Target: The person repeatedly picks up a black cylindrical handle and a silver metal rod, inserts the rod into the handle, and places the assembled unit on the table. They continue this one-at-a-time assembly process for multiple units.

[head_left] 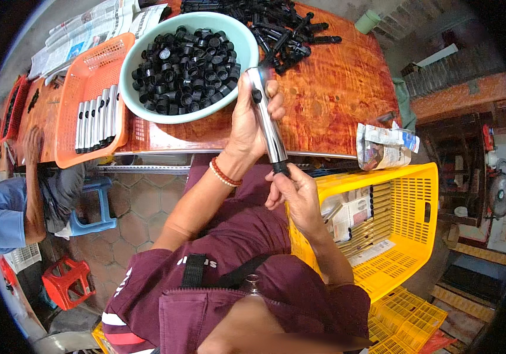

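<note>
My left hand [250, 118], with bead bracelets at its wrist, is wrapped round a silver flashlight tube [269, 131]. The tube is tilted, its upper end pointing away from me, and a black button shows on its side near the top. At the lower end is a black end piece [281, 169], pinched by the fingers of my right hand [301, 194]. Beyond my left hand stands a pale green basin [250, 44] full of short black caps [188, 74]. Similar silver tubes [97, 118] lie side by side in an orange basket [67, 103] to the left.
Black slender parts [282, 35] are heaped at the table's [335, 94] far side. A yellow crate [406, 248] at my right holds more tubes and paper. A crumpled bag [385, 144] sits at the table edge. Another person [8, 215] is at the left, near blue and red stools [67, 283].
</note>
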Tool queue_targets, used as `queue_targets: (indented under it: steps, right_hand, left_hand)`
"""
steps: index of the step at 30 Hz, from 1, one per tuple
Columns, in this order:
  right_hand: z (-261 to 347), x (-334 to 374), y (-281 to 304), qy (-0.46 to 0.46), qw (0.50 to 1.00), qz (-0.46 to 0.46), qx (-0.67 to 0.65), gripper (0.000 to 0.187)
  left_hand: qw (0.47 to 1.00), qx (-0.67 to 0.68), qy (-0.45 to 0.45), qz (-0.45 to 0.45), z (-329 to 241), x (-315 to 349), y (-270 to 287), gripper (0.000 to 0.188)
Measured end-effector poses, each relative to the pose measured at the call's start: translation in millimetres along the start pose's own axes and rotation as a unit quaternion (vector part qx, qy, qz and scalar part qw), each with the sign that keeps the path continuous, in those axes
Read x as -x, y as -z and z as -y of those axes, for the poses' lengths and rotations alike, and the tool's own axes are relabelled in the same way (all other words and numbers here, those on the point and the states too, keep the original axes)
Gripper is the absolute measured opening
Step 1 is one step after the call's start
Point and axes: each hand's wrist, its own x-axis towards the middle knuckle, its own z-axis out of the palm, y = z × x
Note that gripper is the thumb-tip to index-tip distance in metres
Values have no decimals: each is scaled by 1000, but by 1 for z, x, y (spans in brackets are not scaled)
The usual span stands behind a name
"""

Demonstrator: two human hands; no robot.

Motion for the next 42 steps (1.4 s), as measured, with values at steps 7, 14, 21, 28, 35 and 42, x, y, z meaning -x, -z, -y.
queue_targets:
  steps: [7,14,21,28,35,42]
  right_hand:
    - [-1,-2,-2,220,885,-132,387,24]
    - [-13,-5,5,291,785,-209,505,30]
    - [-16,-8,5,300,789,-211,494,35]
    - [-13,-11,2,301,791,-213,489,34]
    - [-15,-10,-1,259,793,-198,514,37]
    - [-24,-10,1,185,814,-176,522,35]
  left_hand:
    - [997,-69,-28,25,-14,-2,15,29]
    - [998,-59,-23,-28,-16,2,30,25]
    - [999,-28,-29,-32,-16,6,41,20]
    - [998,-24,-50,-17,-19,5,42,22]
    - [992,-79,-70,-65,-16,5,40,21]
    - [976,-172,-100,-90,-8,4,28,24]
